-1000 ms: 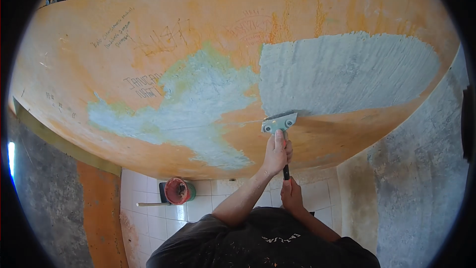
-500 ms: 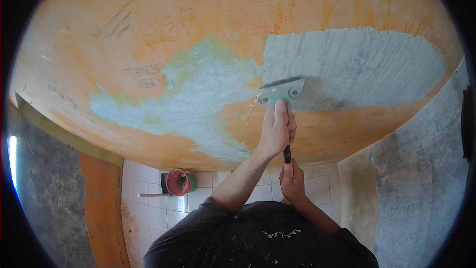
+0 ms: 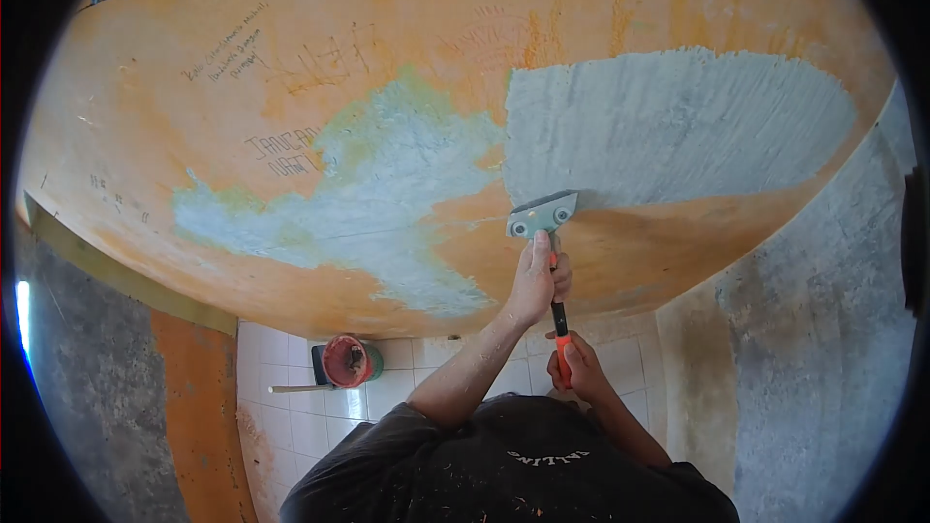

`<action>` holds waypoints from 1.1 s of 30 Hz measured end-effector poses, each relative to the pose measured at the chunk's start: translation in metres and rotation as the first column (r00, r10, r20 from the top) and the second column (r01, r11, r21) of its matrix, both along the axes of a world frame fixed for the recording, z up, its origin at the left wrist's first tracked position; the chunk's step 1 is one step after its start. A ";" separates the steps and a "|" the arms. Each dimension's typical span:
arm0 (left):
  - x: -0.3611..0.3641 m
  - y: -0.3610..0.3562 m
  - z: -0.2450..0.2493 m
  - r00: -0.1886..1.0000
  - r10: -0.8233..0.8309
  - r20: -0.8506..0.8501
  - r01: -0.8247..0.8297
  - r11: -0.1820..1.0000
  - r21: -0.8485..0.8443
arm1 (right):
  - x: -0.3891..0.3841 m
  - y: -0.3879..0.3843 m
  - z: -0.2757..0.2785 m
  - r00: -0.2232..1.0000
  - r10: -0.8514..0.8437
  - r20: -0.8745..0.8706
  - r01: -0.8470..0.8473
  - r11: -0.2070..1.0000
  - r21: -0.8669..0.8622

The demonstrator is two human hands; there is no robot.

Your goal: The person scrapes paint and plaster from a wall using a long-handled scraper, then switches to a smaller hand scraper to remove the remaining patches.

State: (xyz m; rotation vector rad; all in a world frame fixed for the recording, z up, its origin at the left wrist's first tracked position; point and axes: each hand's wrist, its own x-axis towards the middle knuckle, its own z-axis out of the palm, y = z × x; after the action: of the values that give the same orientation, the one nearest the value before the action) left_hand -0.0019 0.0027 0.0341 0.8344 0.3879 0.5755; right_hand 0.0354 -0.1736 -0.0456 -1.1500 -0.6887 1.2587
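My left hand (image 3: 539, 283) is wrapped round the upper handle of a long scraper (image 3: 559, 320), close below its wide head. Lower down, my right hand (image 3: 584, 368) grips the red end of the same handle. The scraper's metal head (image 3: 542, 216) lies against the orange wall (image 3: 620, 252), at the lower left corner of a large pale grey patch (image 3: 678, 126). Left of it, a second, irregular bluish patch (image 3: 387, 165) with greenish edges shows on the wall.
A red and green bucket (image 3: 349, 361) stands on the white tiled floor (image 3: 392, 392), beside a dark object and a pale stick (image 3: 298, 388). Grey side walls rise at left and right. Handwriting marks the orange wall.
Both hands and the scraper have moved down the wall, and the head has gone from inside the grey patch to its lower edge. The view has shifted slightly.
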 end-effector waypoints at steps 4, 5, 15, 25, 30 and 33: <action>0.004 0.001 -0.018 0.999 -0.011 0.043 0.010 1.000 0.020 | 0.000 0.001 -0.021 0.994 -0.093 0.060 0.094 0.995 -0.016; 0.005 0.001 -0.020 0.998 -0.024 0.056 0.023 1.000 0.017 | 0.001 0.001 -0.024 0.987 -0.123 0.099 0.126 0.992 -0.022; 0.007 0.004 -0.035 0.994 -0.038 0.104 0.034 0.999 0.041 | 0.006 0.006 -0.038 0.940 -0.199 0.278 0.213 0.977 -0.019; 0.002 0.008 -0.020 0.999 -0.011 0.041 0.010 1.000 0.030 | -0.011 0.014 -0.037 0.907 -0.217 0.362 0.250 0.967 -0.046; -0.001 0.007 -0.006 1.000 -0.002 0.010 0.002 0.999 0.042 | -0.016 0.015 -0.025 0.898 -0.207 0.389 0.250 0.966 -0.064; -0.002 0.007 0.008 0.999 0.028 -0.015 -0.028 0.999 0.039 | -0.016 0.018 -0.020 0.917 -0.210 0.338 0.248 0.966 -0.073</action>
State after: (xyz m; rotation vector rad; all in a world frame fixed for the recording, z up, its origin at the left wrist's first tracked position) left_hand -0.0036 0.0100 0.0422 0.8718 0.4044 0.6043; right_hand 0.0198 -0.1561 -0.0652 -1.5110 -0.7076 0.9250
